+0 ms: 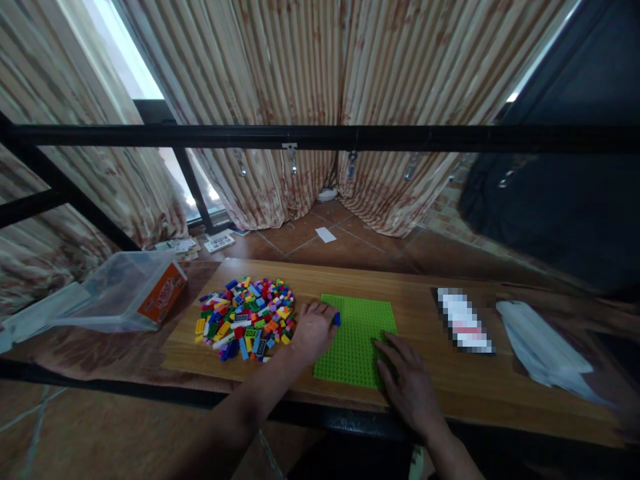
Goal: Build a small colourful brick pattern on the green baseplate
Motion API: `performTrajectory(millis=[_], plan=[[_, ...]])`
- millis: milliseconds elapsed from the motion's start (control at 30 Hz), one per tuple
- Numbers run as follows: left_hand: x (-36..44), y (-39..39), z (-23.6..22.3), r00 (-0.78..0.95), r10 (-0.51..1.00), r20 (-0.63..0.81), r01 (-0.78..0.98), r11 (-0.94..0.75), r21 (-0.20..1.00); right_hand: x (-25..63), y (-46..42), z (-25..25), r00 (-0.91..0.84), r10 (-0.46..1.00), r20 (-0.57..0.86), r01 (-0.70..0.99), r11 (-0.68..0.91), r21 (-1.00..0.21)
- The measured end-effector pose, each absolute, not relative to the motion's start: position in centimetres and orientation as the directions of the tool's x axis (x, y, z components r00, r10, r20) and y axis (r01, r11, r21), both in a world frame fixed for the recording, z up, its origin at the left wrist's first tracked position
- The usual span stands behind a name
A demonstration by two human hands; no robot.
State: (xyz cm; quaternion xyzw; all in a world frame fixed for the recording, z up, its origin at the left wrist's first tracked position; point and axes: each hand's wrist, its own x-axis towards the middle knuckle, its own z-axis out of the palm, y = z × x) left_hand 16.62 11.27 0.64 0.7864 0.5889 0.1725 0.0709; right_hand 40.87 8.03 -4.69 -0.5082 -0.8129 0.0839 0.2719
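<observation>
A green studded baseplate [360, 330] lies flat on a wooden board [425, 400]. My left hand [313, 330] rests at the plate's left edge, its fingers pinched on a small blue brick [337, 319] held against that edge. My right hand [407, 380] lies on the plate's near right corner with its fingers spread flat, holding nothing. A heap of several loose coloured bricks [245, 317] sits on the board just left of my left hand.
A clear plastic tub with an orange label [130, 290] lies on its side at the far left. A blurred-out flat object [465, 320] and a white plastic bag [543, 343] lie to the right. A black metal rail [320, 137] crosses in front of curtains.
</observation>
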Motion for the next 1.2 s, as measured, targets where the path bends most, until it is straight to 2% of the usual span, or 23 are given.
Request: performTrajectory(millis=[167, 633, 1000, 1200], plan=[[16.6, 11.6, 0.4, 0.240, 0.953, 0.183, 0.911, -0.286, 0.295, 40.8, 8.0, -4.4, -0.337, 0.874, 0.351, 0.779, 0.468, -0.417], [15.4, 12.7, 0.5, 0.258, 0.963, 0.080, 0.877, -0.268, 0.398, 40.7, 8.0, -4.1, -0.323, 0.885, 0.335, 0.776, 0.451, -0.441], [15.8, 13.1, 1.4, 0.218, 0.976, -0.025, 0.914, -0.195, 0.354, 40.7, 7.9, -4.1, -0.321, 0.885, 0.338, 0.782, 0.449, -0.432], [15.8, 13.4, 1.7, 0.247, 0.968, -0.036, 0.917, -0.222, 0.333, 40.7, 7.9, -4.1, -0.332, 0.884, 0.329, 0.789, 0.451, -0.416]])
